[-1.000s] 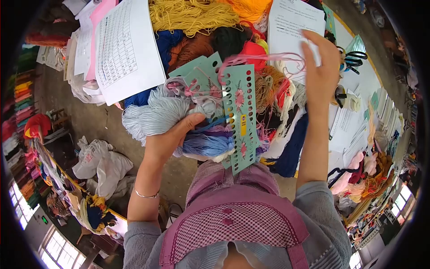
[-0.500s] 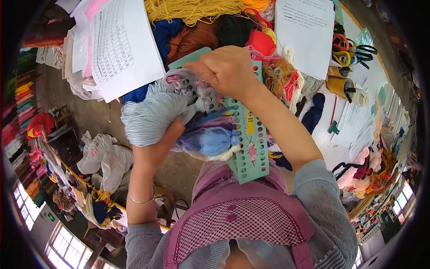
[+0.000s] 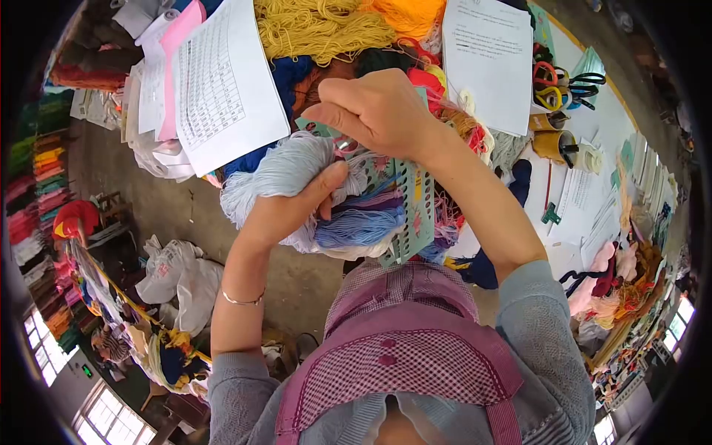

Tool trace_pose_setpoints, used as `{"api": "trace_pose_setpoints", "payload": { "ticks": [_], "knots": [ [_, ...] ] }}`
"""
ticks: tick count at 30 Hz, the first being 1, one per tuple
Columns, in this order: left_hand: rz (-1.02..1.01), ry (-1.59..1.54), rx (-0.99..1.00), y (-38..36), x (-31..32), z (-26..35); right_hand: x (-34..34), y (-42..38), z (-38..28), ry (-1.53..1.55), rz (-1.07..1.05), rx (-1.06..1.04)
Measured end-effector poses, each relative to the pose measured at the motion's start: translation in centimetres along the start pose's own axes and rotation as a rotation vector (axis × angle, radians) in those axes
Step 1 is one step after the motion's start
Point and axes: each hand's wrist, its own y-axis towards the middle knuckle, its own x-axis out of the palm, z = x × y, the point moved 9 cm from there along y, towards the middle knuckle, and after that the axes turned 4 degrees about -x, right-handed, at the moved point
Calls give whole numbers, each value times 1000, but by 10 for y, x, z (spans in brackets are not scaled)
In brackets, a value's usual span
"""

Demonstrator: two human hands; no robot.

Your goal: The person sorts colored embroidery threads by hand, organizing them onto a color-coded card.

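A pale grey-blue skein of yarn [image 3: 285,167] is bunched in my left hand [image 3: 304,200], its loose end fanning out to the left. Just up and right of it, my right hand [image 3: 382,115] is closed with the fingers curled under. What it pinches is hidden beneath the knuckles. Under both hands lies a green thread card [image 3: 417,222] with punched holes down its edges and a printed flower. Blue yarn [image 3: 360,225] and purple strands hang from the card, below my left hand.
Mustard yarn [image 3: 319,30] and orange yarn [image 3: 411,18] are heaped at the back. Printed sheets [image 3: 222,89] lie left, another paper [image 3: 486,63] right. Scissors [image 3: 586,89] stand in a holder on the white table [image 3: 530,215]. A white plastic bag [image 3: 178,282] rests on the floor.
My left hand has moved right and up with the skein, closer to my right hand. The card has shifted and tilted, and my right hand has turned slightly above it.
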Motion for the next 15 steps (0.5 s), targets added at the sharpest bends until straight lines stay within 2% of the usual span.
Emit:
{"api": "trace_pose_setpoints", "payload": {
  "ticks": [1,3,4,6,7,8,10,11,12,14,15],
  "knots": [
    [1,-1,1,3,1,-1,2,1,-3,-12,-27,-28],
    [92,251,334,2,-3,20,6,1,-2,-12,-42,-59],
    [90,252,331,4,-5,16,10,0,-2,-11,-59,-89],
    [329,469,503,-6,-23,27,14,-3,8,-22,-62,-69],
    [388,383,389,-5,-35,24,17,-5,13,-37,-65,-54],
    [387,387,387,-6,-37,22,20,-6,16,-34,-62,-52],
    [539,478,359,-9,-48,26,20,-5,21,-54,-38,-34],
    [488,243,26,-7,-52,-2,22,-5,23,-57,-37,-32],
    [483,244,23,-8,-46,2,22,-4,22,-49,-16,-27],
    [217,70,33,-2,-17,5,19,-2,21,-40,8,-23],
    [209,74,-77,-1,-14,-8,19,-1,23,-74,-14,-2]
  ]
}}
